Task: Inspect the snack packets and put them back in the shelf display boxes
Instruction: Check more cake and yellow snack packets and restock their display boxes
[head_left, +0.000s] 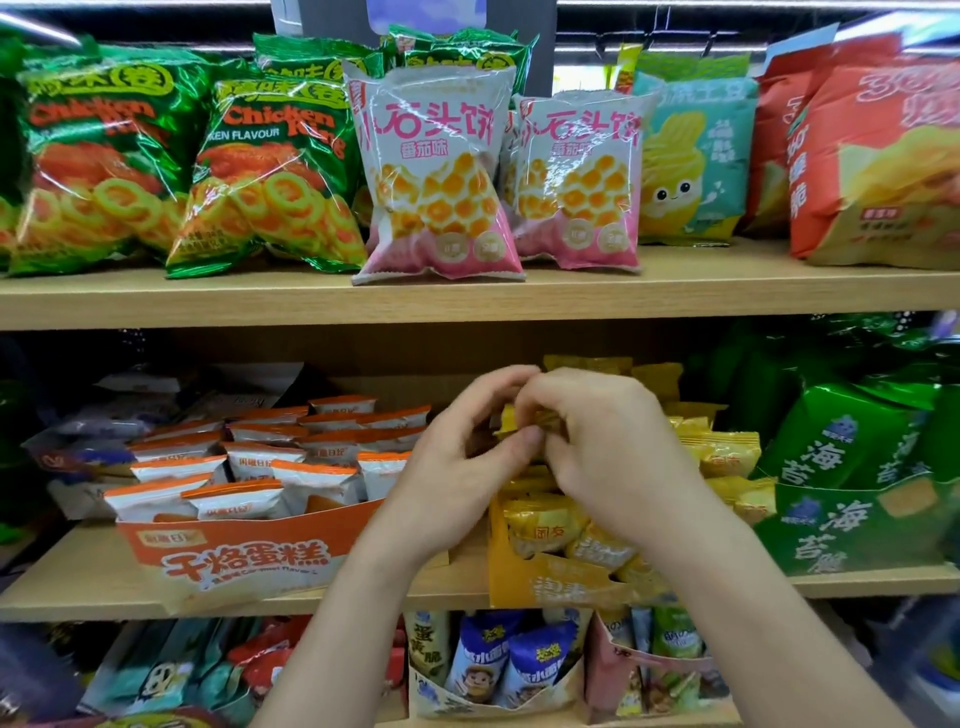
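Observation:
A small yellow snack packet (540, 420) is held between both hands above the yellow display box (550, 582) on the middle shelf. My left hand (457, 467) pinches its left side with thumb and curled fingers. My right hand (602, 441) grips it from the right, and its fingers cover most of the packet. The yellow box holds several more yellow packets (545, 525). To the left, an orange display box (234, 561) holds several white-and-orange cake packets (244, 499).
Green chicken-ring bags (270, 171), pink-white biscuit bags (441, 176) and red chip bags (878, 156) stand on the upper wooden shelf (467, 296). Green seaweed bags (852, 441) fill the middle right. The lower shelf carries more boxed snacks (498, 665).

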